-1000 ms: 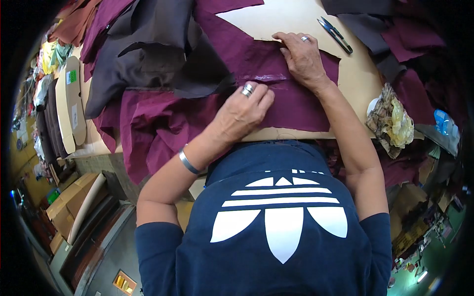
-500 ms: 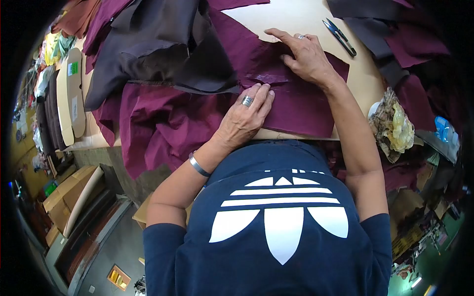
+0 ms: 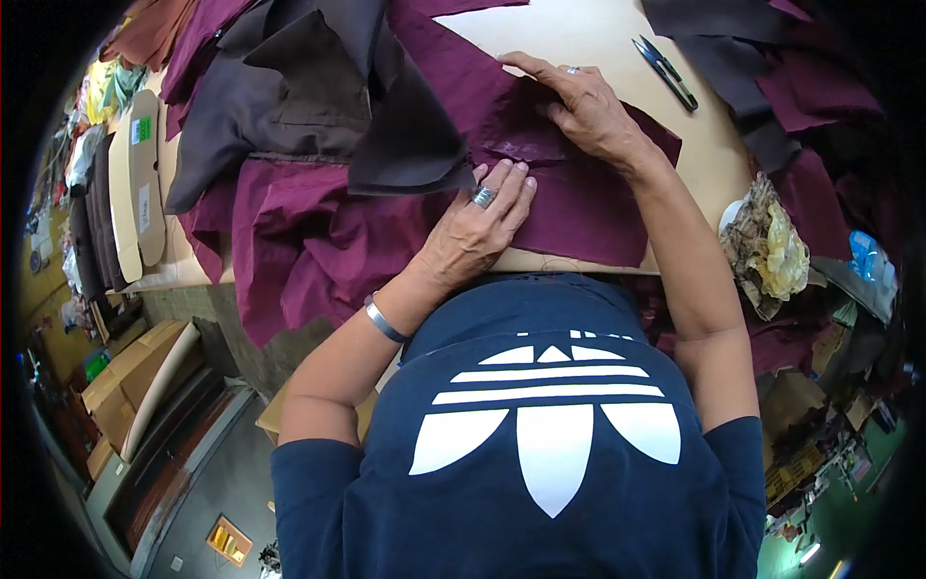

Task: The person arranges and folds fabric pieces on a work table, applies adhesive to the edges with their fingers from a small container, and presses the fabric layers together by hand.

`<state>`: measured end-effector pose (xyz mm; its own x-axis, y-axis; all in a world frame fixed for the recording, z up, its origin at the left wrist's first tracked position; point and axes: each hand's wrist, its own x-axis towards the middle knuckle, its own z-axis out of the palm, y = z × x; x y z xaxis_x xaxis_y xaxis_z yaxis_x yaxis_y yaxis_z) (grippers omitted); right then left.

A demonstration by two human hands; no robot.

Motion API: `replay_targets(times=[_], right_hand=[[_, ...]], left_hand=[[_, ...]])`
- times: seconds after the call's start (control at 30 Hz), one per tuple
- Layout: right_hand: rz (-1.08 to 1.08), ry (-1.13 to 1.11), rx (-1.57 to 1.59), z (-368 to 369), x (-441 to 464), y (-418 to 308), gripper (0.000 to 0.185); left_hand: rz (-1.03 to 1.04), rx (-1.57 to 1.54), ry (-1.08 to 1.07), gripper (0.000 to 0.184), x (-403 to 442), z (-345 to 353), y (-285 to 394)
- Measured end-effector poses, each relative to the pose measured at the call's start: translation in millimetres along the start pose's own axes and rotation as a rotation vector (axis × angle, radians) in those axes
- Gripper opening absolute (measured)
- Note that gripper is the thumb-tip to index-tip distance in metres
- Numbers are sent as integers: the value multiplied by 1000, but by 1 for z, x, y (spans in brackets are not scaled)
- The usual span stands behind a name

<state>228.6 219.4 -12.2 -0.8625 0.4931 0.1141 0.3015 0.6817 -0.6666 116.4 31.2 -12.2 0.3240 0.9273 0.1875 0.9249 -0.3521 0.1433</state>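
Note:
Maroon cloth (image 3: 588, 212) lies over the table's front edge, with dark brown cloth (image 3: 410, 135) on its left part. My left hand (image 3: 482, 217) rests on the maroon cloth, its fingers laid out flat beside a pale, shiny strip (image 3: 516, 151). Farther back and to the right, my right hand (image 3: 588, 111) is over the same cloth. Its index finger stretches left toward the cloth's back edge and its thumb is apart from it.
Black thread snips (image 3: 666, 72) lie on the tan table (image 3: 579, 29) at the back right. A crumpled yellowish plastic bag (image 3: 776, 251) sits at the right edge. Long cardboard pieces (image 3: 140, 193) are at the left, and more dark and maroon cloth (image 3: 815, 87) is at the right.
My left fingers went from curled to laid flat. My right hand has moved a little left, its index finger extending. The dark brown cloth near my left hand has shifted and folded differently.

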Motion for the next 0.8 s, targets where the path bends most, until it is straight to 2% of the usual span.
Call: replay_targets(times=[0.13, 0.67, 0.8], right_hand=[[52, -4, 50, -1, 1, -4, 67], [10, 17, 20, 4, 1, 1, 68], [16, 8, 9, 3, 2, 2, 67]], left_hand=[[2, -15, 17, 43, 1, -1, -2], [-17, 78, -41, 43, 4, -5, -2], [-29, 110, -1, 44, 1, -4, -4]])
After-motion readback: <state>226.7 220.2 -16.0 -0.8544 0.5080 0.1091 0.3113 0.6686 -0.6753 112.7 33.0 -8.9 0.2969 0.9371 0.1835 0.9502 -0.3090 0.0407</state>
